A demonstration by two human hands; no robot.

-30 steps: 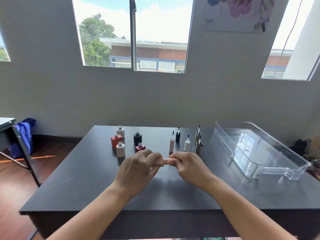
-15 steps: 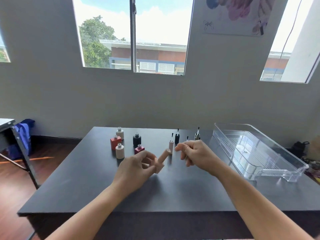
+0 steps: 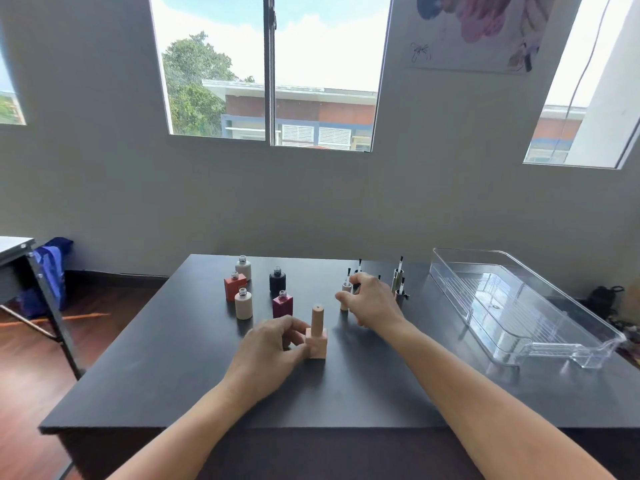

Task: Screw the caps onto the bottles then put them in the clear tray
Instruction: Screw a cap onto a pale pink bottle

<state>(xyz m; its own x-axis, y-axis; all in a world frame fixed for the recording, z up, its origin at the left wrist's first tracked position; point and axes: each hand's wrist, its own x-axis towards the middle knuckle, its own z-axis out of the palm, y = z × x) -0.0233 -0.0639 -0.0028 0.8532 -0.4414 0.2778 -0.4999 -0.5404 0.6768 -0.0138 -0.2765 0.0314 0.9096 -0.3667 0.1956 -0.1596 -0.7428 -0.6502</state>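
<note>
A capped peach bottle (image 3: 317,336) stands upright on the dark table (image 3: 173,358), with my left hand (image 3: 272,346) holding its square base. My right hand (image 3: 372,303) reaches further back, thumb and forefinger closed round a beige brush cap (image 3: 346,289) that stands on the table. To the left stand several open bottles: two white (image 3: 243,303), an orange-red one (image 3: 235,285), a black one (image 3: 277,280) and a maroon one (image 3: 282,304). More brush caps (image 3: 398,280) stand right of my right hand. The clear tray (image 3: 465,250) holds nothing.
The clear tray takes up the table's right side and reaches close to its right edge. A folding table (image 3: 15,245) with a blue bag (image 3: 52,268) stands on the wooden floor at far left. A wall with windows rises behind the table.
My hands have come apart. The left has set the capped peach bottle upright on the table; the right has let go of it and moved back to the beige cap.
</note>
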